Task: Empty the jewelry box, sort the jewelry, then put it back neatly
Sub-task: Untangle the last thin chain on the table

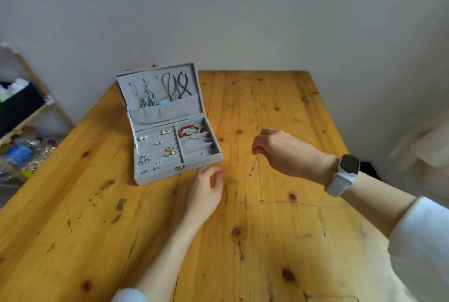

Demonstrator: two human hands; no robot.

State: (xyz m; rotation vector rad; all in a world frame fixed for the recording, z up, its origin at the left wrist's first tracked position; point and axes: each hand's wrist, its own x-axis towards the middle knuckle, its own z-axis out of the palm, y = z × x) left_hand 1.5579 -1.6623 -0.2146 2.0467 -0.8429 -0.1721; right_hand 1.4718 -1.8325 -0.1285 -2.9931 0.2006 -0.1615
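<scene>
Wooden shelf (36, 107) at far left, bottles beneath; grey jewelry box (170, 126) open on wooden table (267, 228), lid upright with necklaces (175, 86) hanging above pocket, earrings (155, 148) in left slots, red bracelet (188, 129) in right compartment; left hand (206, 192) just beside box front corner, fingers loosely curled, holding nothing; right hand (279, 151), white watch (346, 172) on wrist, raised above table, pinching thin chain (254, 165) that dangles down
</scene>
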